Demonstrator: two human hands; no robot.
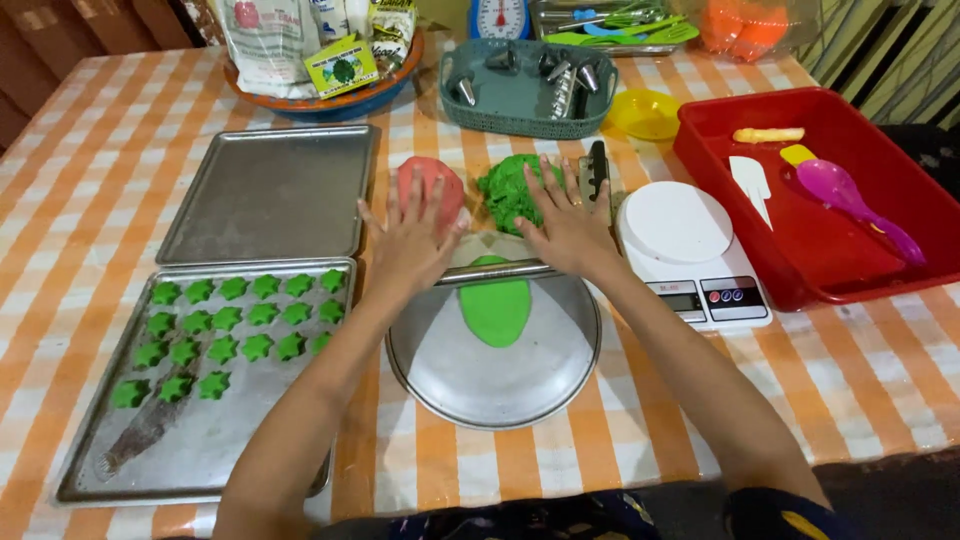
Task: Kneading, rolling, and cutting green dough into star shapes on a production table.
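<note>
A person leaned over a table [90,150] covered in an orange and white checked cloth. Nearest them sat a round metal plate [494,375] holding a flat oval of green dough [496,310]. Both hands lay flat, fingers spread, on a metal rolling pin [497,271] laid across the dough's far end: the left hand [412,243] pressed one end, the right hand [567,228] the other, palms down and open, not curled around the pin.

To the left, a baking tray [200,450] held rows of small green star shapes [232,330], with its near half bare. Beyond it lay a second tray [270,190], touching the first. To the right, a white kitchen scale [690,250] stood just beside the plate, and past it a red tub [850,260] holding a purple spoon [850,195].

Just beyond the fingertips sat a pink dough ball [435,185] and a lump of green dough [508,190], close together, leaving little room ahead. At the far edge stood a teal basket of metal cutters [525,95], a yellow bowl [645,113] and a bowl of packets [325,65].
</note>
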